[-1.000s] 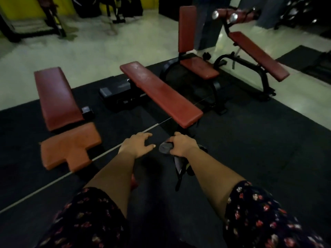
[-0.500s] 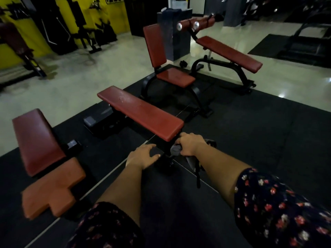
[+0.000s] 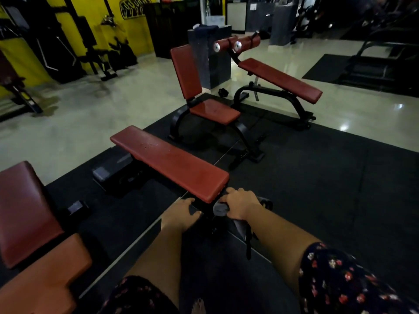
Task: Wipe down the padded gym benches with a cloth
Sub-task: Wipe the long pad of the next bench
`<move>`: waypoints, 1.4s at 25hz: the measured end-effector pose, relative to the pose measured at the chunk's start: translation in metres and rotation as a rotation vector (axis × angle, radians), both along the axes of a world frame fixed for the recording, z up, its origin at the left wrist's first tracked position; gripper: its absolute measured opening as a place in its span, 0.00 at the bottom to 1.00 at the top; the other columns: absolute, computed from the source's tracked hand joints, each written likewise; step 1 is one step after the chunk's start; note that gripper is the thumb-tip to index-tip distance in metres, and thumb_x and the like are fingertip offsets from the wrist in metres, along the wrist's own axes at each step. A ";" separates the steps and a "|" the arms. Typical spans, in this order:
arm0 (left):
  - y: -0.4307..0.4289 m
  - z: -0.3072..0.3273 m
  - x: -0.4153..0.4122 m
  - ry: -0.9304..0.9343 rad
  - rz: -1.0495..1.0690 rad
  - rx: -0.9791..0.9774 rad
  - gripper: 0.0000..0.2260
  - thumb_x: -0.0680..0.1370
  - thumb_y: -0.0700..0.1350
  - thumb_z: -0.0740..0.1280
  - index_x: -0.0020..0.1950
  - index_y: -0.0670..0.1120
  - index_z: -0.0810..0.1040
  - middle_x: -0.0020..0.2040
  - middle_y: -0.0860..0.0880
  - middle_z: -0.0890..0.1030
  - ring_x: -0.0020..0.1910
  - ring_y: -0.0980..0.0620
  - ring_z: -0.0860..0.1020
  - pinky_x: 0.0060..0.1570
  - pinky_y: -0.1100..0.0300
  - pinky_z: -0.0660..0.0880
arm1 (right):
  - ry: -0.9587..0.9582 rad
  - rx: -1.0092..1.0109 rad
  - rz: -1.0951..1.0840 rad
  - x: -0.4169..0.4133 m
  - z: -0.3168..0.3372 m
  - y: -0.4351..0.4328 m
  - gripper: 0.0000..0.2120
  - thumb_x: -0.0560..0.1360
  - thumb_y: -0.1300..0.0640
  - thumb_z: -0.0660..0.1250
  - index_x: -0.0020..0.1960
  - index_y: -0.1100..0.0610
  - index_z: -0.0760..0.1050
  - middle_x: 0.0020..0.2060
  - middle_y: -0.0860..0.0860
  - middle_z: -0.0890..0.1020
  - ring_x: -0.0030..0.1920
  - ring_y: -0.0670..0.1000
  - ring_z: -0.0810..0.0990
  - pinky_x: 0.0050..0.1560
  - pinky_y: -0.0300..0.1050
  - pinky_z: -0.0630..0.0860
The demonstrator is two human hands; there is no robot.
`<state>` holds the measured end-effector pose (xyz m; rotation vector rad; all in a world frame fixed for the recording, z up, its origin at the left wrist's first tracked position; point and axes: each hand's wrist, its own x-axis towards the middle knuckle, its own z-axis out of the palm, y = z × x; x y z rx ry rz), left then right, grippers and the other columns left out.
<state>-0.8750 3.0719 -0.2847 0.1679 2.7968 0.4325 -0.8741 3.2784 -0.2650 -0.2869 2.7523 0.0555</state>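
A flat red padded bench (image 3: 170, 160) runs away from me on the black mat. My right hand (image 3: 241, 206) grips a grey cloth (image 3: 221, 209) just below the bench's near end; part of the cloth hangs under my wrist. My left hand (image 3: 180, 214) hovers beside it, fingers loosely spread, holding nothing. Behind stands a red seat bench with an upright back (image 3: 199, 96). A sloped red sit-up bench (image 3: 281, 79) with roller pads is at the right rear. A darker red pad (image 3: 25, 211) and an orange pad (image 3: 45, 275) lie at the left.
A black rubber mat (image 3: 317, 189) covers the floor under the benches, with shiny pale floor (image 3: 90, 114) around it. A low black step (image 3: 113, 171) sits left of the flat bench. Black machines stand against the yellow wall (image 3: 95, 48); a grey pillar (image 3: 208, 55) rises behind the seat bench.
My view has lifted and moved closer to the flat bench. Both hands have come up to its near end, the right one still holding the cloth.
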 end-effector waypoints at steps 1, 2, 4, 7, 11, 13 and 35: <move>-0.004 -0.004 -0.014 -0.011 0.001 0.008 0.27 0.79 0.59 0.63 0.77 0.54 0.64 0.73 0.50 0.69 0.70 0.47 0.70 0.62 0.53 0.70 | -0.009 0.004 -0.018 -0.013 -0.003 0.001 0.21 0.76 0.48 0.64 0.69 0.45 0.69 0.62 0.52 0.69 0.60 0.58 0.72 0.55 0.55 0.71; -0.009 -0.007 -0.028 -0.020 0.003 0.010 0.27 0.78 0.59 0.63 0.76 0.55 0.64 0.73 0.50 0.69 0.69 0.47 0.71 0.63 0.52 0.70 | -0.019 0.006 -0.040 -0.027 -0.005 0.001 0.21 0.76 0.48 0.64 0.69 0.45 0.70 0.62 0.52 0.69 0.60 0.58 0.72 0.55 0.55 0.71; -0.023 -0.015 -0.063 -0.047 0.013 0.005 0.27 0.78 0.60 0.64 0.76 0.56 0.65 0.73 0.51 0.69 0.69 0.48 0.71 0.64 0.50 0.71 | -0.033 0.015 -0.077 -0.060 -0.011 -0.003 0.21 0.76 0.49 0.64 0.68 0.46 0.71 0.62 0.52 0.70 0.60 0.59 0.72 0.56 0.56 0.72; -0.044 -0.024 -0.114 -0.070 -0.003 -0.023 0.26 0.77 0.61 0.64 0.74 0.59 0.66 0.71 0.51 0.71 0.68 0.48 0.72 0.64 0.48 0.71 | -0.057 -0.025 -0.123 -0.106 -0.016 -0.022 0.22 0.75 0.49 0.65 0.69 0.47 0.71 0.63 0.52 0.69 0.61 0.60 0.71 0.58 0.57 0.71; -0.056 -0.032 -0.170 -0.086 -0.066 -0.068 0.26 0.77 0.63 0.62 0.74 0.58 0.66 0.72 0.50 0.70 0.68 0.47 0.71 0.63 0.50 0.71 | -0.081 -0.127 -0.186 -0.147 -0.022 -0.051 0.23 0.75 0.49 0.65 0.70 0.47 0.69 0.63 0.53 0.69 0.62 0.61 0.71 0.59 0.57 0.72; -0.056 -0.035 -0.195 -0.078 -0.097 -0.069 0.27 0.77 0.63 0.62 0.74 0.57 0.66 0.73 0.50 0.69 0.69 0.47 0.71 0.63 0.51 0.71 | -0.078 -0.130 -0.185 -0.166 -0.025 -0.056 0.23 0.75 0.50 0.65 0.70 0.46 0.69 0.63 0.53 0.69 0.62 0.61 0.71 0.59 0.57 0.72; -0.026 -0.123 -0.382 -0.030 -0.149 -0.169 0.23 0.81 0.55 0.58 0.76 0.55 0.63 0.73 0.54 0.67 0.70 0.50 0.68 0.63 0.52 0.70 | -0.137 0.020 -0.267 -0.396 -0.115 -0.004 0.26 0.78 0.55 0.63 0.73 0.41 0.63 0.69 0.51 0.61 0.66 0.62 0.64 0.63 0.62 0.66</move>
